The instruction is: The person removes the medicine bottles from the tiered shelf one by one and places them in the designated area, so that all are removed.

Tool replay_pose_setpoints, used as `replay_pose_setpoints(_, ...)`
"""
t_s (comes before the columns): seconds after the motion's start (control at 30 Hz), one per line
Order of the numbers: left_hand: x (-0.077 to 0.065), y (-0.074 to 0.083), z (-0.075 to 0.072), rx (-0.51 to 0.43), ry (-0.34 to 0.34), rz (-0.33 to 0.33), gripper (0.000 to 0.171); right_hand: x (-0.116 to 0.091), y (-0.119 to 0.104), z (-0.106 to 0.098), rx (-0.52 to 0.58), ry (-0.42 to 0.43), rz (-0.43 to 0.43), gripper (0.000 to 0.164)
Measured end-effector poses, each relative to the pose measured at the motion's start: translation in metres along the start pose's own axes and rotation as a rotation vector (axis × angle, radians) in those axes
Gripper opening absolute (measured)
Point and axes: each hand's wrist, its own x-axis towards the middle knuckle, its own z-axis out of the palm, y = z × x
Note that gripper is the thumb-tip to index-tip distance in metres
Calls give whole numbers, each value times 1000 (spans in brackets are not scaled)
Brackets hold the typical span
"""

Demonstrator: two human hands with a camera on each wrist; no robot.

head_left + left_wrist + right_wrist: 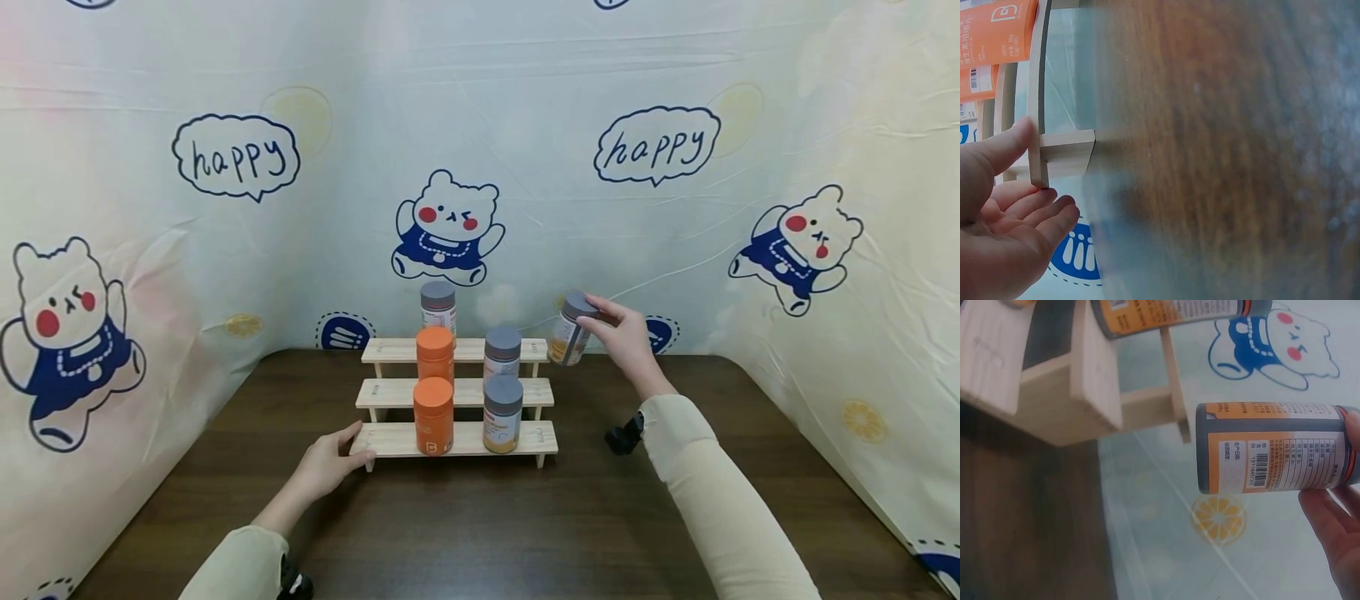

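My right hand (626,337) grips a grey-lidded supplement bottle (570,329) by its cap, beside the right end of the top step. In the right wrist view this bottle (1272,449) shows a label with a barcode and is off the shelf. My left hand (326,462) pinches the left end of the lowest step of a three-step wooden display stand (468,437). The left wrist view shows the thumb (1013,144) on one face of the board and the fingers near its other side.
An orange bottle (433,417) and a grey-lidded bottle (502,414) stand on the lowest step. Another orange bottle (435,354) and grey-lidded bottle (502,350) occupy the middle step. One grey-lidded bottle (438,308) is on the top step. A printed cloth (525,100) hangs behind the dark table (480,533).
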Motion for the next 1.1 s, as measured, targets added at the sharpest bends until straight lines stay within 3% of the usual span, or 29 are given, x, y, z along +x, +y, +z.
replay_pose_setpoints(0.5,-1,3,-1,-12,-17,-14,71,-22,52,-10,-91,2,87,53)
replay_pose_setpoints(0.83,-1,2,0,-13,-13,-11,70,-30,85,-2,-149,13,71,47)
replay_pose_setpoints(1.1,-2,3,0,-13,-19,-29,71,-35,94,2,-200,13,53,44)
